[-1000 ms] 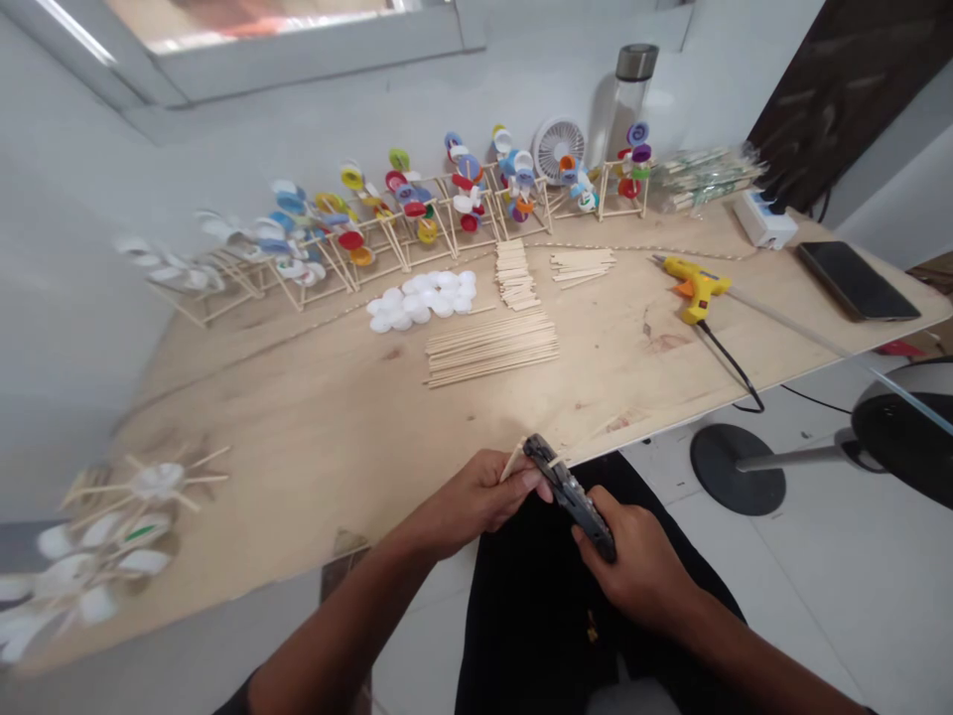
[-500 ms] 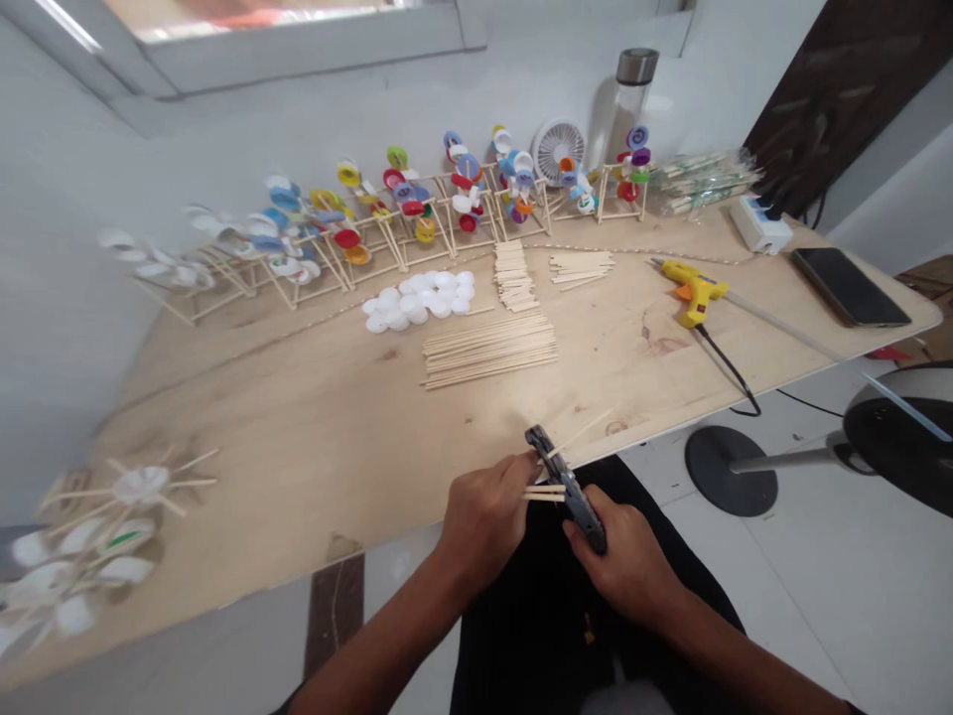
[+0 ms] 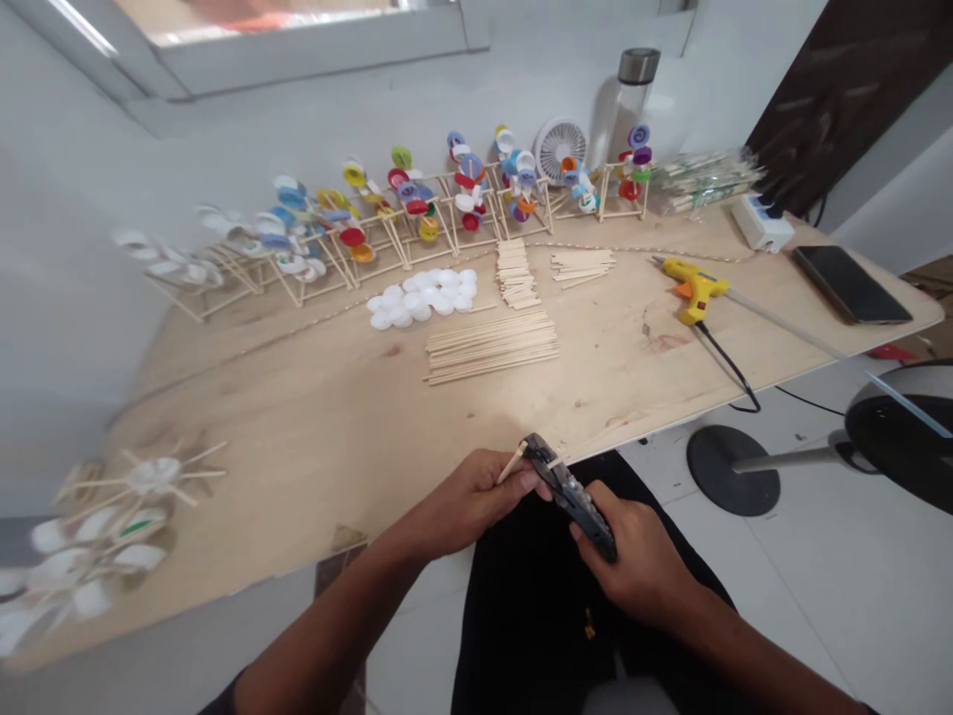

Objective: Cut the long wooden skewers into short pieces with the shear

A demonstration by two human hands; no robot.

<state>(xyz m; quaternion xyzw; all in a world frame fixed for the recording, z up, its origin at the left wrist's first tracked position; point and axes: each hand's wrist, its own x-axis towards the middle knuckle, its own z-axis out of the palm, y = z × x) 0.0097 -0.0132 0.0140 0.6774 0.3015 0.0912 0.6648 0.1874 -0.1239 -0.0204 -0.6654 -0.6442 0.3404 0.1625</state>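
My right hand (image 3: 644, 551) is wrapped round the handles of dark grey pliers (image 3: 570, 492) at the table's front edge, above my lap. Their head points up and to the left. Close by, my left hand (image 3: 476, 497) is closed on short wooden sticks (image 3: 510, 465), with its fingertips right beside the pliers' head. The stick ends meet the head; the exact contact at the jaws is too small to tell. Ahead on the table lie a bundle of long thin sticks (image 3: 491, 346), a stack of short cut sticks (image 3: 516, 273) and a smaller pile of sticks (image 3: 582, 265).
White bottle caps (image 3: 423, 298) sit left of the sticks. Stick frames with coloured caps (image 3: 417, 218) line the wall. A yellow glue gun (image 3: 696, 288), its cord and a phone (image 3: 849, 283) lie right. Cap-and-stick wheels (image 3: 154, 477) occupy the left; a black fan (image 3: 904, 427) stands right.
My left hand has turned, and the sticks now angle up beside the pliers' head instead of pointing right across it. The pliers have shifted slightly down and right.
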